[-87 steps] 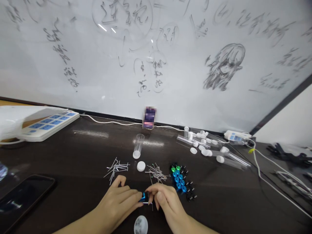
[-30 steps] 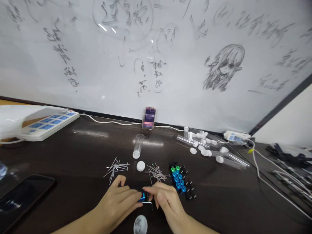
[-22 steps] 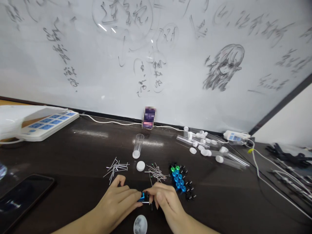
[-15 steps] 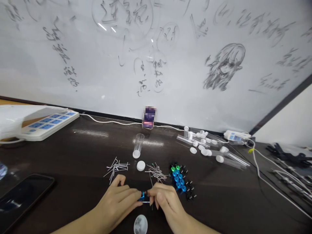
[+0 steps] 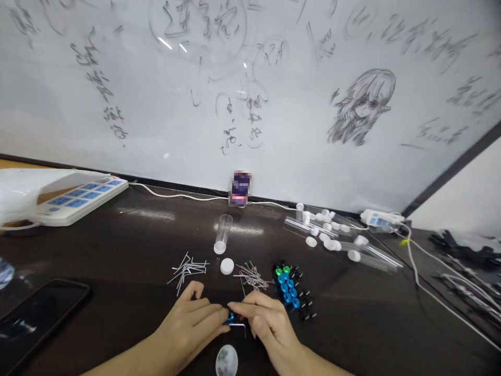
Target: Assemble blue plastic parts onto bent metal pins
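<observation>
Low in the middle of the dark table, my left hand (image 5: 193,319) pinches a small blue part (image 5: 230,317) at its fingertips. My right hand (image 5: 261,318) meets it from the right, fingers closed on a thin bent metal key (image 5: 239,326) that pokes out below the part. A pile of bent metal keys (image 5: 188,269) lies just beyond my left hand. Thin pins (image 5: 251,277) lie beyond my right hand. A cluster of blue, green and black small parts (image 5: 290,292) sits right of my right hand.
A white cap (image 5: 226,266) and a clear tube (image 5: 223,233) stand behind the piles. More tubes and caps (image 5: 336,241) lie at the right. A phone (image 5: 37,313) lies at the left, a power strip (image 5: 76,197) behind it. A round lid (image 5: 226,360) sits near my wrists. Cables (image 5: 442,282) run at the right.
My hands have stayed together on the blue part. The right fingers have shifted a little over it, and the bent key shows more below.
</observation>
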